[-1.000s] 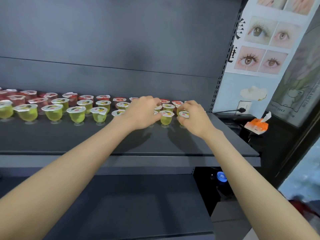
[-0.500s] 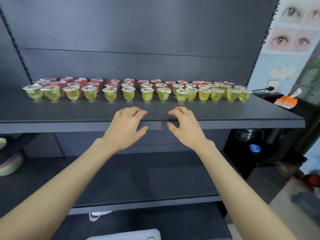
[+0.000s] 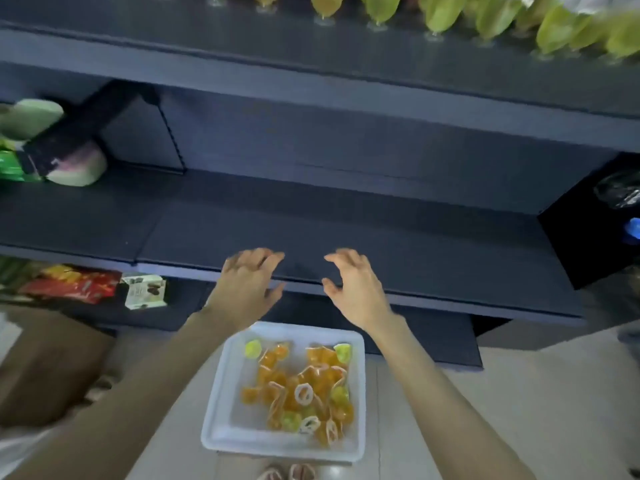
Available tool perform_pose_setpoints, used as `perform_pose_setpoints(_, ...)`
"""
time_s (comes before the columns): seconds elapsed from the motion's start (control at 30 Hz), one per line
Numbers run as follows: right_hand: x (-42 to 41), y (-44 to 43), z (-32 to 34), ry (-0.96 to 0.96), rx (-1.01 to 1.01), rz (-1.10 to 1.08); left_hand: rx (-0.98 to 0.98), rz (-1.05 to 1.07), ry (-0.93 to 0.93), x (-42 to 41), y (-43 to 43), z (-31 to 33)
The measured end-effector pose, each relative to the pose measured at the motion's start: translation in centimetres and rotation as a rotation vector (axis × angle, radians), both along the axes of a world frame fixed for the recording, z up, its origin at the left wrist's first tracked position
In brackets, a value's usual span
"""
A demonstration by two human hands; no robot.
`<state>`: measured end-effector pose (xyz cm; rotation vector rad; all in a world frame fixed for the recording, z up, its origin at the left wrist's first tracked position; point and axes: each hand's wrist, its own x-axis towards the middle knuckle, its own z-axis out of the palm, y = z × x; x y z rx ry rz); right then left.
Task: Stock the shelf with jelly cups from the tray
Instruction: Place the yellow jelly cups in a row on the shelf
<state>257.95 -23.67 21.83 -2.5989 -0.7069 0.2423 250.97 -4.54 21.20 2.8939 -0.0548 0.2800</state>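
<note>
Our left hand & right hand both empty, fingers spread, over mid shelf near edge. Task's jelly cups jumbled in tray on floor, near. Risk: we grab from pile, drop some. Far top shelf blurred, prob. crowded, so knock-overs.

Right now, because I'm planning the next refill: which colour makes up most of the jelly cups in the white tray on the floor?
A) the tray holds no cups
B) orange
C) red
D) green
B: the white tray holds a heap of mostly orange jelly cups, with only a few green ones scattered among them.
</note>
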Motion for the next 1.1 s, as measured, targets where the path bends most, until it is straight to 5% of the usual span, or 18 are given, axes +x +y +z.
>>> perform_pose_setpoints(0.27, -4.0, 4.1, -17.3, 0.331, -0.153, 0.023, -0.206, 0.199, 0.507, -4.7, 3.3, -17.0)
perform_pose_setpoints(0.47, -7.0, 6.8, -30.5, 0.543, -0.12, -0.166, -0.368, 0.226, 0.731, -6.6, 6.2, -29.5)
perform_pose_setpoints(0.83, -10.7, 7.5, -45.7, 0.524, -0.167, -0.438, -0.594, 0.251, 0.723, -5.4, 6.8, -45.4)
perform_pose_setpoints(1.1, -14.9, 6.0, -48.1, 0.392, -0.139, -0.692, -0.639, 0.414, 0.644, -2.2, 5.9, -49.9)
